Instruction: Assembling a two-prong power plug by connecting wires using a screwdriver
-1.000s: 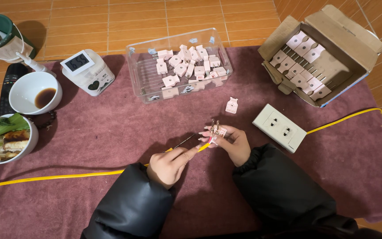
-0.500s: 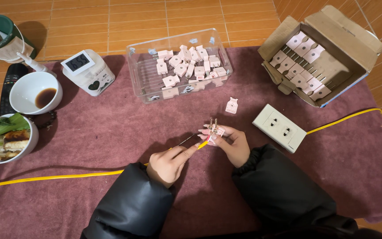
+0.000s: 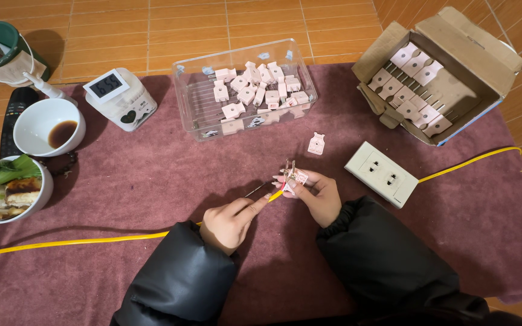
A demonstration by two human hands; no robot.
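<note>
Little has shifted since a second ago: left hand (image 3: 229, 222) still pinches the yellow wire (image 3: 67, 243), right hand (image 3: 315, 193) closed around a pink plug (image 3: 294, 177) above the maroon cloth (image 3: 152, 175). Wire strands could slip loose. Clear box (image 3: 244, 90), wall socket (image 3: 382, 174), loose plug (image 3: 316, 144) nearby, nothing obstructing.

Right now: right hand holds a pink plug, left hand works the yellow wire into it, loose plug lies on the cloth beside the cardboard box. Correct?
Not quite. In the head view the loose plug lies beside the clear plastic bin, not the cardboard box. Right hand holding the pink plug and left hand on the yellow wire stand.
</note>
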